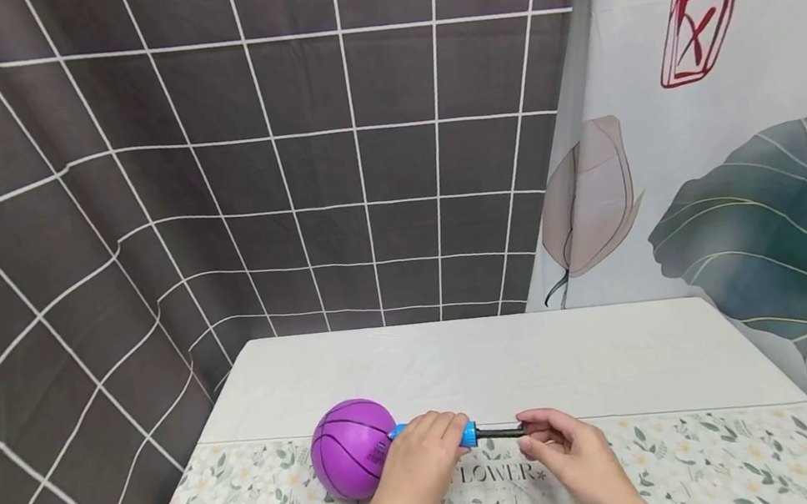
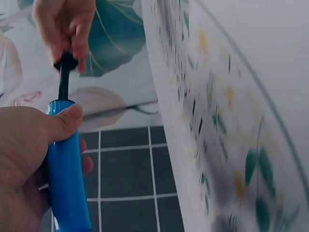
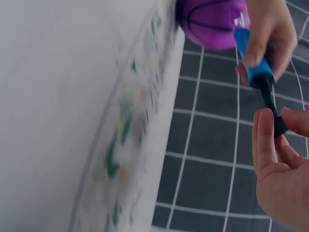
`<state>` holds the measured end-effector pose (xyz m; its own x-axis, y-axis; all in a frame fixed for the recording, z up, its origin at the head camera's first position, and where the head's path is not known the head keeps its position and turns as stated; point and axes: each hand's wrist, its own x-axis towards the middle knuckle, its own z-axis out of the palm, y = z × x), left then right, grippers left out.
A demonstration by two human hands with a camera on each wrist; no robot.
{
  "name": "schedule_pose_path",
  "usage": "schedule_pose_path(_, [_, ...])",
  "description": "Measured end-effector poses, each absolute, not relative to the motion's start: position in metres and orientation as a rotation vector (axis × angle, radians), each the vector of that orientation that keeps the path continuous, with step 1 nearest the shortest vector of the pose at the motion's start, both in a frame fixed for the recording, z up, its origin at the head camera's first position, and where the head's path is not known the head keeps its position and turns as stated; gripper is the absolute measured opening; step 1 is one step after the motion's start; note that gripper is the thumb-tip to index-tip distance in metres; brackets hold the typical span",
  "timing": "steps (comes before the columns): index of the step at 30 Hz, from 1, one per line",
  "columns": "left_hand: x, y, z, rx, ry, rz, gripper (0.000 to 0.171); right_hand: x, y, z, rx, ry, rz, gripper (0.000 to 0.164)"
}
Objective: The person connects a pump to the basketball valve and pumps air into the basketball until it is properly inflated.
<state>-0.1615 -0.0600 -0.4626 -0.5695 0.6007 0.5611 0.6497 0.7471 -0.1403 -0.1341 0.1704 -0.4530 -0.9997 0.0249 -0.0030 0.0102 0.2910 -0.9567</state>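
Note:
A purple ball (image 1: 348, 452) with black basketball lines rests on the table, left of both hands. My left hand (image 1: 428, 455) grips the blue barrel of a hand pump (image 2: 70, 179), thumb and fingers wrapped round it. The pump's tip points at the ball and meets its right side in the head view. From the barrel's other end a black rod (image 1: 500, 433) sticks out to the right. At the rod's end my right hand (image 1: 575, 454) pinches the black handle (image 3: 280, 126) between thumb and fingers.
The white table (image 1: 477, 360) carries a floral printed band with lettering across its front half. Behind it hangs a dark grid-patterned curtain (image 1: 400, 160). A white curtain (image 1: 635, 47) with leaf prints hangs at the right.

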Motion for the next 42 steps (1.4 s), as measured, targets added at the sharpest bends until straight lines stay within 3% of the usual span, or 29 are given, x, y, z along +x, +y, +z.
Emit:
schedule_pose_path(13, [-0.167,-0.078,-0.452,-0.905,-2.385,-0.15,0.038,-0.133,0.198,-0.442,-0.111,-2.565,1.784,0.032])
schedule_pose_path(33, [-0.155,-0.048,-0.466,-0.953,-2.307,-0.053,0.04,-0.133,0.155,-0.461,0.08,-2.513,1.843,0.03])
schedule_pose_path(42, [-0.156,-0.051,-0.466,-0.985,-2.322,-0.102,0.037,-0.131,0.161,-0.457,0.098,-2.535,1.89,0.033])
